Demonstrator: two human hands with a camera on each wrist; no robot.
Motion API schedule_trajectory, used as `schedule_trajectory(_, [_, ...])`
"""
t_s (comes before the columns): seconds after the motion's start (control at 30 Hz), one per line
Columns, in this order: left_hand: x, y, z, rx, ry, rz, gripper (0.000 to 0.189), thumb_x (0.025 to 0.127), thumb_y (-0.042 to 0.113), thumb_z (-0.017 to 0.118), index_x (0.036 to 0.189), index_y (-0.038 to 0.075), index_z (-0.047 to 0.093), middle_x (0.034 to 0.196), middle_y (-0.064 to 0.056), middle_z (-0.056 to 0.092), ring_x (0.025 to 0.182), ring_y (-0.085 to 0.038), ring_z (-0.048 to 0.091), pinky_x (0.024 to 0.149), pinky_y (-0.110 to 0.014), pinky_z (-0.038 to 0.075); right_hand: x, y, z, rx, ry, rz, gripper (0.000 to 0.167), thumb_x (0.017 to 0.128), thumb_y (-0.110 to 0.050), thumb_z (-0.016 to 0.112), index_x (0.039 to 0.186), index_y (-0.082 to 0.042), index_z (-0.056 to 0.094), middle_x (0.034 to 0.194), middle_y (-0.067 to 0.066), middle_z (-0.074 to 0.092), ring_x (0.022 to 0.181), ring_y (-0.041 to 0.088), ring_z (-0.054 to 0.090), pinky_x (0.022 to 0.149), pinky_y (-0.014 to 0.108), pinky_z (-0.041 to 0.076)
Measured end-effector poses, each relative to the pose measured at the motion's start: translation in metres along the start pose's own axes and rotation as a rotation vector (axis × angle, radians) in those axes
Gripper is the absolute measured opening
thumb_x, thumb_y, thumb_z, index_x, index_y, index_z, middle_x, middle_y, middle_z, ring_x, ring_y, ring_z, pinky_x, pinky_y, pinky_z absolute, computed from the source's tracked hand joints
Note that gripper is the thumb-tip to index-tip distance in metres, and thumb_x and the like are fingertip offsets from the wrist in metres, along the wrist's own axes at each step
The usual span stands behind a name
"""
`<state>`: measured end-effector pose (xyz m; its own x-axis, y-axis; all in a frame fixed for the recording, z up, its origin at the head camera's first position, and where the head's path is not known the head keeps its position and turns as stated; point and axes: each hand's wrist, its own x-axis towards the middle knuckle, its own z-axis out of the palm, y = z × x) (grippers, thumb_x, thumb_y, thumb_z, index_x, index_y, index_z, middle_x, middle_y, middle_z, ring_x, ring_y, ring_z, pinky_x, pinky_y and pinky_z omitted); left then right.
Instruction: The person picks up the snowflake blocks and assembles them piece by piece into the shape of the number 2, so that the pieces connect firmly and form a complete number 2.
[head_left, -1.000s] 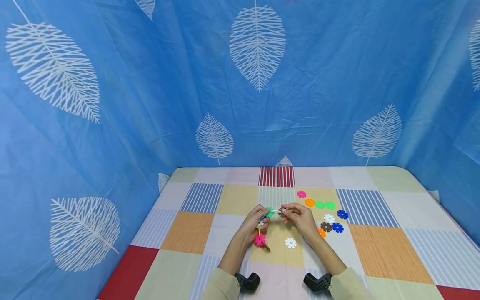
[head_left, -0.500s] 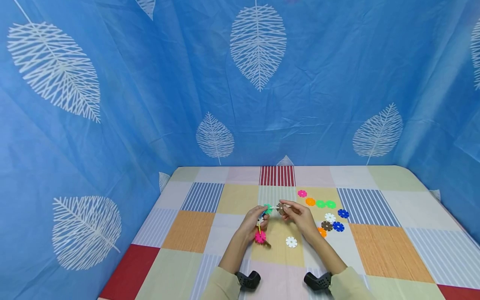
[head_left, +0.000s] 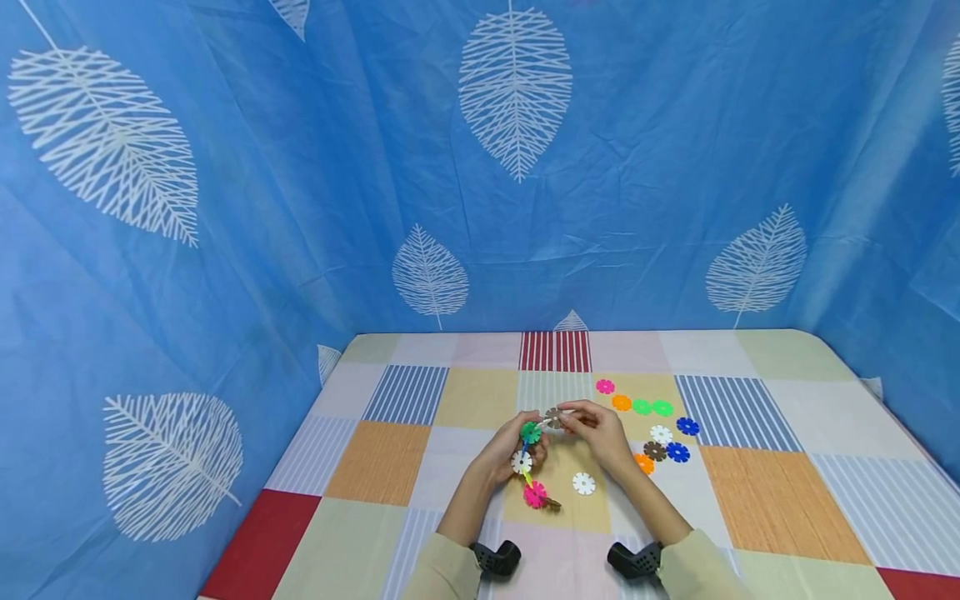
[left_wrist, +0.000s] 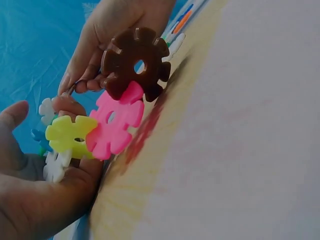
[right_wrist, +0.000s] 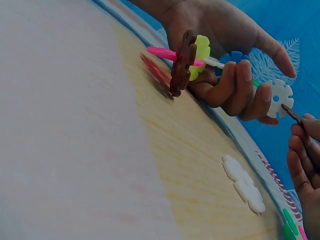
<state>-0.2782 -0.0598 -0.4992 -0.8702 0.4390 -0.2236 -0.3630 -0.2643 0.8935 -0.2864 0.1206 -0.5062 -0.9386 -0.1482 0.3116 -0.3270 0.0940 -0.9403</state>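
Observation:
My left hand [head_left: 501, 450] cradles a chain of interlocking notched plastic discs, its fingers curled round the middle and the thumb lifted off. In the head view a green disc [head_left: 531, 432], a white disc [head_left: 521, 462] and a pink disc [head_left: 535, 495] run down the chain. A brown disc [left_wrist: 119, 62] forms the near end, slotted to the pink, with a yellow disc [left_wrist: 60, 134] behind. At the far end, my right hand [head_left: 602, 435] pinches another brown disc [head_left: 552, 418] between thumb and fingers. That disc meets the edge of a white disc [right_wrist: 283, 90] in the right wrist view.
A loose white disc [head_left: 583, 483] lies on the patchwork cloth [head_left: 555, 542] near the hands. Right of them lie several more discs, among them a pink disc [head_left: 605, 387], a blue disc [head_left: 678, 452] and a brown disc [head_left: 655, 451]. A blue curtain [head_left: 637, 208] surrounds the table.
The chain has turned in my left hand, its pink and brown end shifting right and lower. The left thumb has come off it. The brown disc in my right hand has moved slightly left.

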Motion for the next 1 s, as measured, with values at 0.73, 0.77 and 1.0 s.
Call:
schedule_trajectory(0.73, [0.002,-0.002,-0.003,-0.023,0.13,0.03,0.02,0.092,0.028,0.055,0.093,0.009,0.048,0.06,0.004,0.04,0.042,-0.002,0.035,0.039,-0.013,0.032,0.057,0.026,-0.069,-0.716,0.061,0.063,0.036,0.088,-0.013,0.062,0.116,0.008,0.059,0.109,0.029,0.057,0.102,0.044,0.048,0.087,0.052,0.04])
schedule_trajectory(0.77, [0.002,-0.002,-0.003,-0.028,0.129,0.029,0.02,0.092,0.027,0.055,0.092,0.009,0.047,0.06,0.004,0.039,0.042,-0.002,0.035,0.039,-0.013,0.032,0.056,0.027,-0.069,-0.752,0.047,0.056,0.035,0.087,-0.014,0.063,0.114,0.008,0.06,0.109,0.029,0.056,0.102,0.045,0.047,0.087,0.052,0.039])
schedule_trajectory(1.0, [0.001,-0.002,-0.003,-0.041,0.127,0.024,0.019,0.092,0.026,0.055,0.092,0.01,0.046,0.06,0.004,0.039,0.043,-0.002,0.034,0.039,-0.012,0.032,0.053,0.031,-0.068,-0.795,0.06,0.032,0.029,0.083,-0.015,0.069,0.105,0.004,0.065,0.1,0.024,0.057,0.092,0.038,0.047,0.076,0.047,0.04])
